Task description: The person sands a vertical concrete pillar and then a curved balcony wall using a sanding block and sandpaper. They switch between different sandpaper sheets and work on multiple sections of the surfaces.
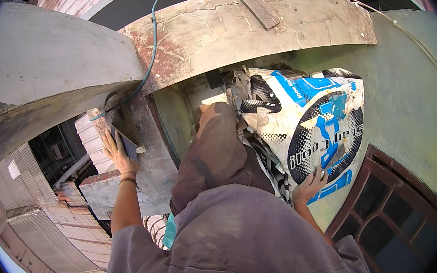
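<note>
At the concrete ledge on the left, my left hand (pixel 114 152) is closed round the edge of a flat, dark grey rectangular piece (pixel 128 146), whose exact kind I cannot make out. A cord or bracelet circles that wrist. On the right, my right hand (pixel 310 186) lies against the lower part of a bulky white sack (pixel 286 123) with blue and black print, its fingers extended over the surface. The sack is creased, and torn strips hang at its left end. My bent leg in brown trousers (pixel 211 152) stands between the two hands.
A curved, cracked concrete beam (pixel 252 20) crosses ahead, with a wooden plank (pixel 253 4) on it. A blue-green hose (pixel 153 39) hangs near the left wall (pixel 56 55). A brown-framed window (pixel 387 207) is at the right. Corrugated roofs (pixel 38 181) lie far below left.
</note>
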Tool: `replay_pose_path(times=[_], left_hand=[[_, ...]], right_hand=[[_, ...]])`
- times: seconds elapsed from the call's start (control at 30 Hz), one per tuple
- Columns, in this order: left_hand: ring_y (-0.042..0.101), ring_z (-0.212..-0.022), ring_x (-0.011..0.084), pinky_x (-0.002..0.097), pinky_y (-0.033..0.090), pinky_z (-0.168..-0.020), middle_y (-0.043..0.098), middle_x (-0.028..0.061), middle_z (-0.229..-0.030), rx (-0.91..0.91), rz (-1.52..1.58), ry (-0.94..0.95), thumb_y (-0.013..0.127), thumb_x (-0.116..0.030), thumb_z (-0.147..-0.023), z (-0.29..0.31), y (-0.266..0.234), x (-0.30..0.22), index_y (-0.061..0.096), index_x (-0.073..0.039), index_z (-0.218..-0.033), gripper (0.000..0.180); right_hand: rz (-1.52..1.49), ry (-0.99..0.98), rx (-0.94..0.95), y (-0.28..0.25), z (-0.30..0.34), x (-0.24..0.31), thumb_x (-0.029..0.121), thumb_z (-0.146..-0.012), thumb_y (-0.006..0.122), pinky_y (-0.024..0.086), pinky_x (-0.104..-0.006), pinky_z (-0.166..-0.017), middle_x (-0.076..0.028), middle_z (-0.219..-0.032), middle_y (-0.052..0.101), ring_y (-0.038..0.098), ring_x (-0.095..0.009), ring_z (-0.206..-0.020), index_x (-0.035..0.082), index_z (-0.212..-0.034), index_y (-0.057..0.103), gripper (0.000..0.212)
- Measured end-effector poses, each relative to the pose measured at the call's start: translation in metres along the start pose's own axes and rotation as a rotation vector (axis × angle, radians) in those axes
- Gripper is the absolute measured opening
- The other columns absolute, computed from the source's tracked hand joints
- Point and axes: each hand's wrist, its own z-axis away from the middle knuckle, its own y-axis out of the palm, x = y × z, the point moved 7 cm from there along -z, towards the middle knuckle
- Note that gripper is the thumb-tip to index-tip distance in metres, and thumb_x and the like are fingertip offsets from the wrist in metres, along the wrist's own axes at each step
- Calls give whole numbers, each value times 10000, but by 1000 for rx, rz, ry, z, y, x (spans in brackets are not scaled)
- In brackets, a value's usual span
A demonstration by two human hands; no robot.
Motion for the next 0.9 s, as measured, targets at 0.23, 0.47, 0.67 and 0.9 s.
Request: replay_pose_path(times=[0.23,0.47,0.67,0.9], left_hand=[[114,-1532,397,582,82,-1203,184,154,-1659,-14,1,19,543,-73,-834,1,1,0,406,-92,-1499,680],[142,-1531,387,560,84,-1206,252,181,-1633,-77,-10,73,522,-77,-846,8,1,3,440,-14,-1455,618],[177,-1530,355,537,108,-1199,295,135,-1626,-156,18,172,482,-47,-894,12,4,3,384,-77,-1529,643],[240,-1513,310,553,152,-1197,314,94,-1621,-239,-47,66,509,-90,-944,17,14,20,318,-261,-1571,677]], right_hand=[[55,-48,27,2,3,-1,295,-1015,405,250,-541,-1143,-333,-1467,308,330,-481,-1358,-38,-1358,532,495],[38,-100,30,1,5,-2,235,-1007,433,261,-523,-1139,-325,-1441,360,339,-455,-1365,-57,-1328,549,449],[26,-194,35,3,13,-15,206,-1031,442,247,-499,-1146,-256,-1415,444,320,-426,-1389,-57,-1335,546,415],[-342,-243,12,0,7,-8,117,-1037,465,292,-414,-1152,-174,-1383,536,422,-315,-1376,-9,-1333,580,343]])
